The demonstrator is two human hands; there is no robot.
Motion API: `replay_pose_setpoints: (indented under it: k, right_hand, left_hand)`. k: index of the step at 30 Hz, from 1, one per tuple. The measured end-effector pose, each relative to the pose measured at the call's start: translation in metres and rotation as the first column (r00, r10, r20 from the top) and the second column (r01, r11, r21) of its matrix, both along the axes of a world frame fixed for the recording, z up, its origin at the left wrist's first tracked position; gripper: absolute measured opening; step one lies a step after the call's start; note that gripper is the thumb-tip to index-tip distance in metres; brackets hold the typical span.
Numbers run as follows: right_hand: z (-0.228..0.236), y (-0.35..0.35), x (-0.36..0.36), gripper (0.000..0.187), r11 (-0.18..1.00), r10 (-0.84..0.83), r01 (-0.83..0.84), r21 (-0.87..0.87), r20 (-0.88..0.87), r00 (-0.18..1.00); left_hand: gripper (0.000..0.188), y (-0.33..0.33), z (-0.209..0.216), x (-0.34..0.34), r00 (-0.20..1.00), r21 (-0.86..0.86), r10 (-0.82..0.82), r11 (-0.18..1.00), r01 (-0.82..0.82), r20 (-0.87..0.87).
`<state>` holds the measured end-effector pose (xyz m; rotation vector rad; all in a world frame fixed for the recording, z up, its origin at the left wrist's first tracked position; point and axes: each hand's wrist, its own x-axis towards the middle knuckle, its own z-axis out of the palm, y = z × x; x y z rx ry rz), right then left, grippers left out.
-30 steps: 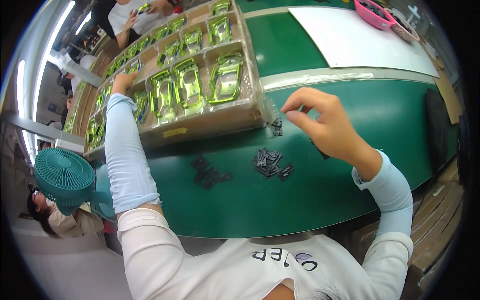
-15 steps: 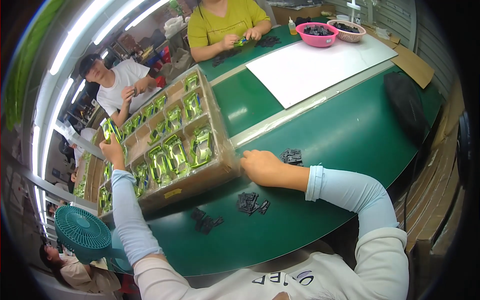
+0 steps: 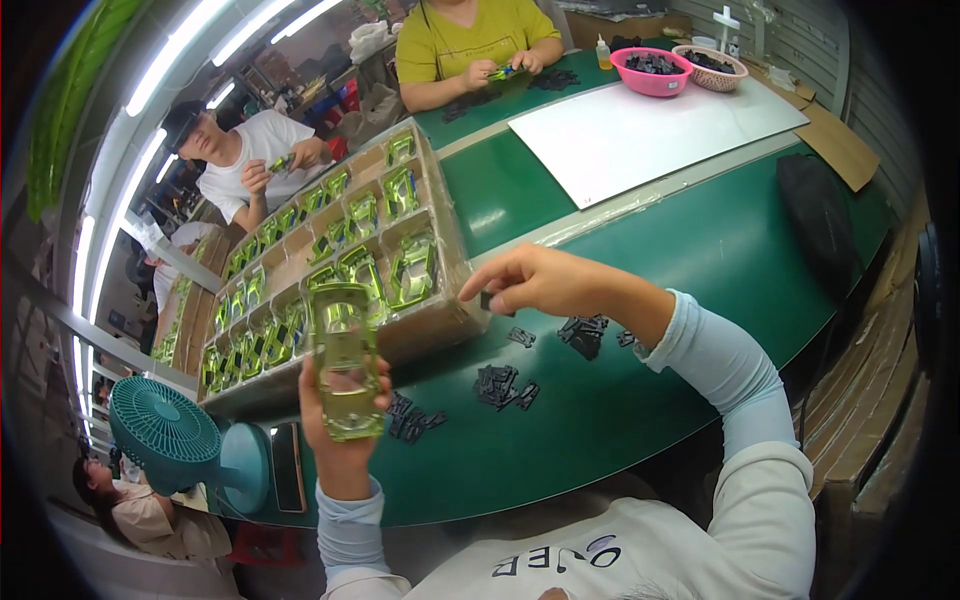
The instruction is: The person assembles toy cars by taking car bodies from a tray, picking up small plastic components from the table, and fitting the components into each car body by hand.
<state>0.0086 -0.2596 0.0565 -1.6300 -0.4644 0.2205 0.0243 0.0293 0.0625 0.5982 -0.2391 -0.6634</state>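
Observation:
My left hand (image 3: 338, 460) is closed around a shiny green toy car body shell (image 3: 344, 352), raised in front of the partitioned cardboard box (image 3: 445, 325). The shell stands nearly upright, its window openings showing. My right hand (image 3: 545, 280) is beside the box's right corner, pinching a small dark piece (image 3: 487, 300) between thumb and fingers. Below it lie a loose black part (image 3: 521, 337) and a pile of black parts (image 3: 583, 336). Two more piles of black parts (image 3: 500, 386) (image 3: 412, 418) rest nearer to me. Similar green shells (image 3: 412, 270) fill many of the box's compartments.
A teal fan (image 3: 165, 430) and a phone (image 3: 288, 468) are at the left. Across the green table (image 3: 700, 250) lie a white board (image 3: 650, 140), a pink basin (image 3: 652, 80) of black parts and a black case (image 3: 815, 215). Two people work at the far side.
My left hand has brought the green shell from over the box's left side toward me. My right hand has lifted from the table with a small dark piece. The head view has shifted slightly.

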Motion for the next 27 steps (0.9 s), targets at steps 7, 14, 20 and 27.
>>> replay_pose_setpoints:
  k: [7, 14, 20, 27]
  right_hand:
    - [0.028, 0.006, -0.027, 0.014, 0.889, -0.128, 0.150, 0.433, -0.079, 0.989]
    - [0.011, 0.021, -0.023, 0.011, 0.890, -0.218, 0.262, 0.374, -0.155, 0.964]
    - [0.003, 0.043, -0.037, 0.012, 0.937, -0.340, 0.332, 0.108, 0.073, 0.938]
    - [-0.004, 0.054, -0.045, 0.009, 0.845, -0.306, 0.492, -0.209, 0.566, 0.766]
  left_hand:
    - [0.058, -0.041, -0.038, -0.019, 0.989, -0.108, -0.123, 0.988, 0.114, -0.086]
    - [0.062, -0.056, -0.030, -0.033, 0.946, 0.233, -0.027, 0.971, -0.052, 0.324]
    - [0.073, -0.057, -0.050, -0.030, 0.790, 0.312, 0.039, 0.906, -0.287, 0.612]
    - [0.071, -0.061, -0.051, -0.040, 0.855, 0.343, 0.028, 0.909, -0.238, 0.519]
